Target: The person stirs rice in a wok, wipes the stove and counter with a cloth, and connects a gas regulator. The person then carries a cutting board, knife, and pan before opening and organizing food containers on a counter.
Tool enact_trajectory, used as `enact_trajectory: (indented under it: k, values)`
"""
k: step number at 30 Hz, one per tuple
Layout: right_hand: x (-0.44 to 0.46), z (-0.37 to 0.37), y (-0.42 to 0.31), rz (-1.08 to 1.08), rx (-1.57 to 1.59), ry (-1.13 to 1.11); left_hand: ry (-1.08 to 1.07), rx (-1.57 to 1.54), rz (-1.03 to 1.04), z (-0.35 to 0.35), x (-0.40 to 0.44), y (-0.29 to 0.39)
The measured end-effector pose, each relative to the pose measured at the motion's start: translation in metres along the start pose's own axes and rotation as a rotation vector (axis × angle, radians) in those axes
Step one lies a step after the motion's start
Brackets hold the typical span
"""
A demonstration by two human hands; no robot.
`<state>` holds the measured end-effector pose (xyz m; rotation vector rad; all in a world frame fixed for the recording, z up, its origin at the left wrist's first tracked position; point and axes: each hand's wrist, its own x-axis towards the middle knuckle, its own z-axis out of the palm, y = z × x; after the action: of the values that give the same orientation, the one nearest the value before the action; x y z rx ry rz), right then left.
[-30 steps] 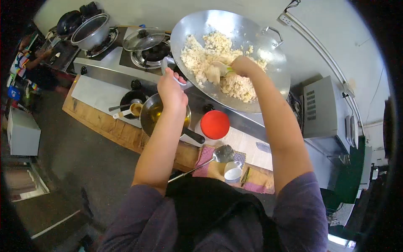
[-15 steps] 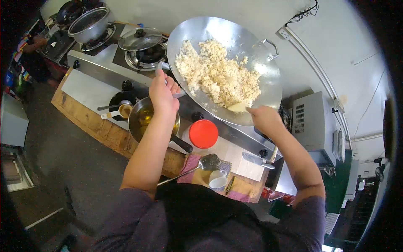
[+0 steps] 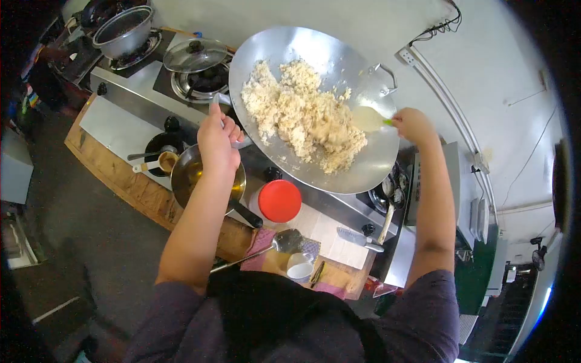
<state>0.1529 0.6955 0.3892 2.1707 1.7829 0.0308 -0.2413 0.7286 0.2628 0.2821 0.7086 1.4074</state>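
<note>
A big metal wok [image 3: 248, 51] holds a heap of pale rice [image 3: 296, 115] spread over its left and middle. My left hand [image 3: 219, 136] is closed round the wok's near-left handle. My right hand [image 3: 414, 126] grips a pale spatula [image 3: 367, 119] with a green part at the fingers. Its blade lies inside the wok, at the right edge of the rice. Below my left wrist, partly behind the forearm, stands a pan [image 3: 180, 186] with yellow oil. Right of that pan is a tub with a red lid [image 3: 279, 201].
A glass lid [image 3: 195, 55] rests by the left burner, and a grey pot [image 3: 124, 33] stands farther left. Near me lie a metal ladle [image 3: 287, 241], a white cup [image 3: 299, 266] and a knife [image 3: 358, 239]. A grey appliance [image 3: 451, 181] stands at the right.
My right hand has moved up and right with the spatula, from the wok's near rim to its right side. My left hand keeps its hold. The whole view has shifted somewhat.
</note>
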Motion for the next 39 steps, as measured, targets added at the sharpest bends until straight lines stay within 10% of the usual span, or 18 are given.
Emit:
enact_trajectory:
  k: [8, 16, 25, 33, 39]
  values:
    - [0.065, 0.125, 0.01, 0.277, 0.147, 0.071, 0.026, 0.061, -0.041, -0.002, 0.008, 0.005]
    - [0.041, 0.048, -0.065, -0.058, -0.103, 0.309, -0.008, 0.046, -0.019, -0.008, 0.012, 0.005]
    - [0.102, 0.104, 0.008, 0.151, 0.068, 0.137, -0.012, 0.059, -0.007, -0.002, 0.008, 0.007]
    - [0.094, 0.052, -0.075, -0.31, 0.058, 0.421, -0.013, 0.072, -0.016, -0.004, 0.009, 0.008]
    - [0.165, 0.059, 0.016, -0.008, -0.137, 0.375, -0.001, 0.051, -0.032, -0.004, 0.009, 0.007]
